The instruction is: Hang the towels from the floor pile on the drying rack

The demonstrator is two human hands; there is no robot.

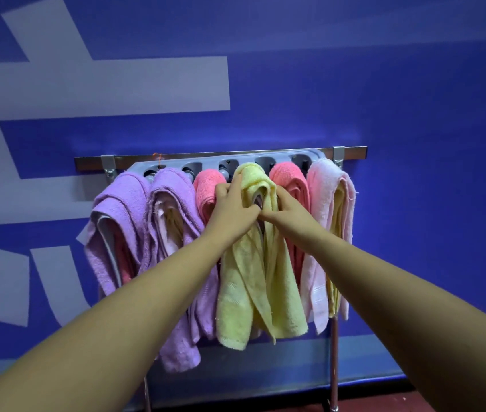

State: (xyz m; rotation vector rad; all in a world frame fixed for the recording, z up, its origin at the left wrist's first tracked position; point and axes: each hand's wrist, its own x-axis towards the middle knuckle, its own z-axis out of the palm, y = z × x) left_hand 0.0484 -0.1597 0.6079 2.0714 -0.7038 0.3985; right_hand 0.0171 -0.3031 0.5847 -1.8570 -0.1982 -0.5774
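Between the two grips, up on the rack (176, 165): yellow towel (253, 278), draped over an arm, both tails hanging down. Left grip (232, 209) has fingers curled over the towel's upper left fold. Right grip (286, 212) pinches the inner folds just beside it, and the two grips touch in the middle.

My read: they hold high, close to the arm, so the drape can be centred and the tails evened. A low grab would likely drag it off.

Left of the left grip: coral towel (206, 188), then two purple towels (116, 218). Right of the right grip: second coral towel (292, 179), then pink towel (322, 188) at the rack end with a yellowish layer inside. Every visible slot looks taken, so probably near done. Floor pile not in view, can't confirm.

Behind the grips: metal rail (351, 150) on brackets, blue wall (414, 99) with big pale lettering. Below: rack pole (335, 352) down to a reddish floor (384, 402).
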